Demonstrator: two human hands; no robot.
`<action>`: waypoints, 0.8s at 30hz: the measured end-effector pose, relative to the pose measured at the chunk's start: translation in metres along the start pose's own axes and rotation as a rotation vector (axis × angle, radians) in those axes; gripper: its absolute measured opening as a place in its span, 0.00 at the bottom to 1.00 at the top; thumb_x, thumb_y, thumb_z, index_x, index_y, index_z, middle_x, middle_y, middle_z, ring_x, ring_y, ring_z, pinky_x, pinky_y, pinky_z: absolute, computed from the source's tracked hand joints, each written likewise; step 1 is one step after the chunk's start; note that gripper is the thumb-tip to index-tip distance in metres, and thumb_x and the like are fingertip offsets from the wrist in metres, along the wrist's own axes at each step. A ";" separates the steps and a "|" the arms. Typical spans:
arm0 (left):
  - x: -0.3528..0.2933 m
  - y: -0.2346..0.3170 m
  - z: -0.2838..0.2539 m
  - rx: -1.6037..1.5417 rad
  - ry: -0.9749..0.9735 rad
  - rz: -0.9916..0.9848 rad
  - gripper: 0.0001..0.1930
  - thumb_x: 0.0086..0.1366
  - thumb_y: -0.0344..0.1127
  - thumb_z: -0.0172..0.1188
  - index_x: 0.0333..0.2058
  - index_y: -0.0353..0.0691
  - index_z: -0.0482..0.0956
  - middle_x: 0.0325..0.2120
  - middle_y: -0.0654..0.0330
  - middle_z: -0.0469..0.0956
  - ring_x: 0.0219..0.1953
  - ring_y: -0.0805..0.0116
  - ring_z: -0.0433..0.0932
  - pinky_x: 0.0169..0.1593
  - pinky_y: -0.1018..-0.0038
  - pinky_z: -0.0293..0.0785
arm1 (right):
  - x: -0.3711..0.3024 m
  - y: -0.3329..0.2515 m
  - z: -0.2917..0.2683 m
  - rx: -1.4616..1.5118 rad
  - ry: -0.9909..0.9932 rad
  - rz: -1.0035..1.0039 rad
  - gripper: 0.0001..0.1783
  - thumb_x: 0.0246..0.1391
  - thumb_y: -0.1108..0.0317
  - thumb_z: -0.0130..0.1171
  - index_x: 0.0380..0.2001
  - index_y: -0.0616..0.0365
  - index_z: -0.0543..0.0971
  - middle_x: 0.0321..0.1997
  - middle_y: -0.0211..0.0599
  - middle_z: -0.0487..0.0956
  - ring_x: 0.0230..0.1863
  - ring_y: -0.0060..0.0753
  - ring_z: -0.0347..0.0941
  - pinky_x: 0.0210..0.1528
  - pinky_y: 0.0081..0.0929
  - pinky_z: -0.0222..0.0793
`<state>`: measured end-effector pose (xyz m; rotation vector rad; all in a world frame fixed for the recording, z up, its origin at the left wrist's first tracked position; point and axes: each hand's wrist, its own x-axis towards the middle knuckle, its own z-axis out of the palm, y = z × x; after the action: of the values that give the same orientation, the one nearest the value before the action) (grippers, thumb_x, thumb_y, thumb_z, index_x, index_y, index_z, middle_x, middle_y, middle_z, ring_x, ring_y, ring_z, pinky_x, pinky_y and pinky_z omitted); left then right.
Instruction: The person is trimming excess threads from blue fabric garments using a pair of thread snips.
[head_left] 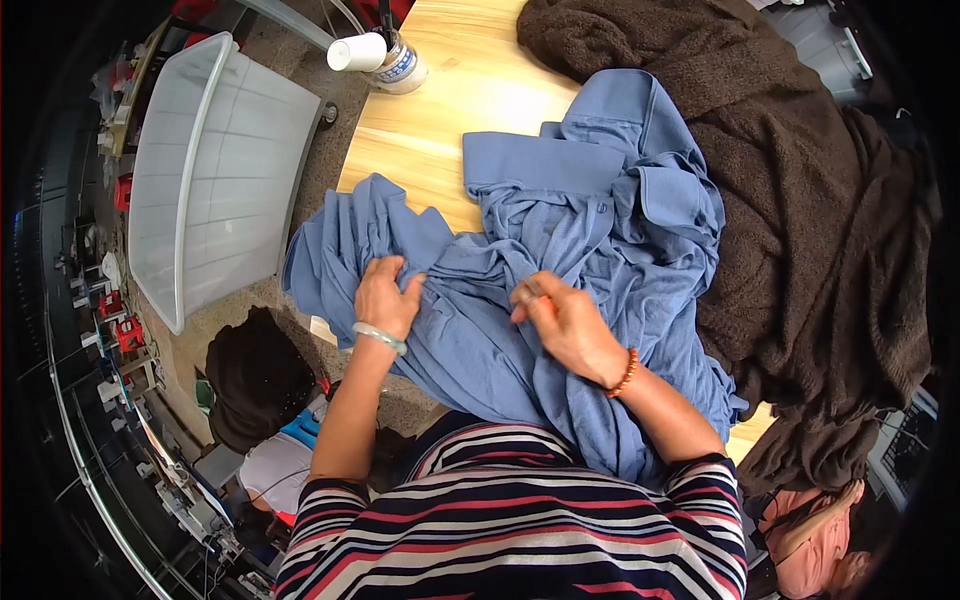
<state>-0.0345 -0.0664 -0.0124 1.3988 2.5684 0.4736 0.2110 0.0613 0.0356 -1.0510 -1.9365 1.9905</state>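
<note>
A crumpled blue knit garment (pixel 470 330) with broad, smooth bands lies across the near part of the table and hangs over its front edge. My left hand (pixel 388 300), with a pale bangle at the wrist, is on its left part, fingers bent into the folds and thumb apart. Over the middle of the cloth is my right hand (pixel 570 325), with a beaded bracelet and fingers curled in. A bit of orange shows between those fingers; its kind is hidden by the hand. One band (pixel 540 163) lies flat on the table beyond my hands.
A large dark brown fleecy cloth (pixel 800 200) is heaped along the table's right side. At the far left corner of the wooden table (pixel 450 70) stand a jar (pixel 402 68) and a white cone (pixel 357 52). A grey plastic bin (pixel 235 170) is to the left; people sit behind on both sides.
</note>
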 end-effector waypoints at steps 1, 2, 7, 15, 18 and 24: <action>0.001 -0.001 -0.003 -0.072 -0.039 0.001 0.15 0.53 0.34 0.67 0.39 0.35 0.78 0.30 0.55 0.79 0.28 0.60 0.76 0.33 0.69 0.71 | 0.001 -0.001 0.006 -0.074 -0.074 0.028 0.10 0.60 0.68 0.47 0.36 0.66 0.73 0.29 0.42 0.79 0.35 0.34 0.78 0.39 0.27 0.71; -0.001 -0.001 -0.007 -0.076 -0.038 -0.003 0.15 0.53 0.34 0.67 0.39 0.35 0.78 0.30 0.55 0.79 0.28 0.60 0.76 0.33 0.69 0.71 | 0.000 -0.001 0.012 -0.273 -0.083 0.010 0.10 0.58 0.67 0.51 0.37 0.64 0.73 0.30 0.45 0.78 0.34 0.44 0.78 0.36 0.31 0.72; -0.012 -0.014 -0.042 -1.426 0.011 -0.634 0.06 0.64 0.30 0.54 0.37 0.36 0.78 0.36 0.59 0.79 0.39 0.65 0.78 0.44 0.66 0.74 | -0.012 -0.004 0.034 -0.352 -0.061 -0.225 0.14 0.51 0.64 0.58 0.39 0.60 0.74 0.32 0.48 0.77 0.30 0.55 0.75 0.31 0.43 0.71; -0.061 -0.067 -0.040 -1.850 0.022 -0.860 0.07 0.65 0.38 0.56 0.39 0.44 0.75 0.37 0.63 0.78 0.43 0.67 0.76 0.47 0.66 0.72 | -0.032 -0.012 0.047 -0.668 -0.368 -0.333 0.09 0.51 0.68 0.57 0.35 0.58 0.73 0.32 0.43 0.73 0.28 0.51 0.75 0.27 0.41 0.71; -0.064 -0.058 -0.045 -1.825 0.018 -0.862 0.06 0.65 0.38 0.56 0.37 0.46 0.76 0.35 0.64 0.79 0.41 0.68 0.76 0.44 0.68 0.72 | -0.024 -0.020 0.049 -0.573 -0.301 -0.359 0.08 0.51 0.69 0.56 0.35 0.58 0.73 0.32 0.43 0.73 0.28 0.52 0.74 0.26 0.41 0.70; -0.054 -0.059 -0.052 -2.009 -0.166 -0.667 0.05 0.67 0.37 0.53 0.35 0.44 0.74 0.29 0.65 0.75 0.29 0.73 0.70 0.30 0.77 0.66 | 0.028 -0.024 0.078 -0.431 -0.201 -0.481 0.12 0.48 0.71 0.58 0.38 0.59 0.73 0.36 0.42 0.74 0.33 0.49 0.74 0.33 0.37 0.70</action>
<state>-0.0668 -0.1515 0.0151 -0.1684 0.9823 1.7493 0.1368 0.0174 0.0407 -0.3893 -2.5000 1.4997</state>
